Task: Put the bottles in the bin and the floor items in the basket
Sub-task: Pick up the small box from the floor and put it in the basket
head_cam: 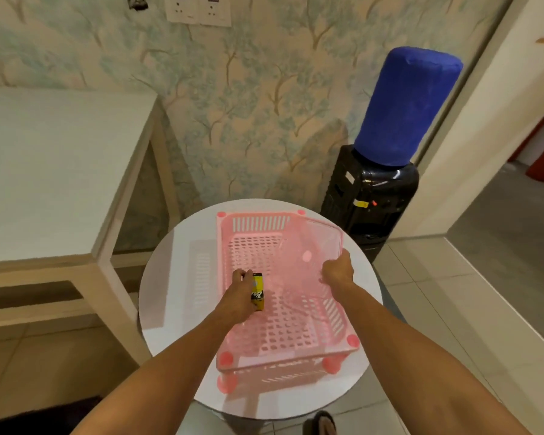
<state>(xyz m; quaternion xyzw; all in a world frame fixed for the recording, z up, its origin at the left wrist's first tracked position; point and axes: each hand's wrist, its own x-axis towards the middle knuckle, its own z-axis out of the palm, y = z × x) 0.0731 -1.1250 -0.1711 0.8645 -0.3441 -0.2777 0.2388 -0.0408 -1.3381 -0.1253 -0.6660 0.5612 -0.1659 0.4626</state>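
A pink perforated plastic basket stands on a round white table. My left hand is over the basket's left side, shut on a small yellow and black box held just above the basket floor. My right hand is at the basket's right wall, its fingers closed on a clear plastic sheet or lid that lies tilted inside the basket. No bottle or bin is in view.
A white rectangular table stands to the left against the patterned wall. A black water dispenser with a blue-covered jug stands at the back right. A tiled floor and a doorway lie to the right. A sandalled foot shows below.
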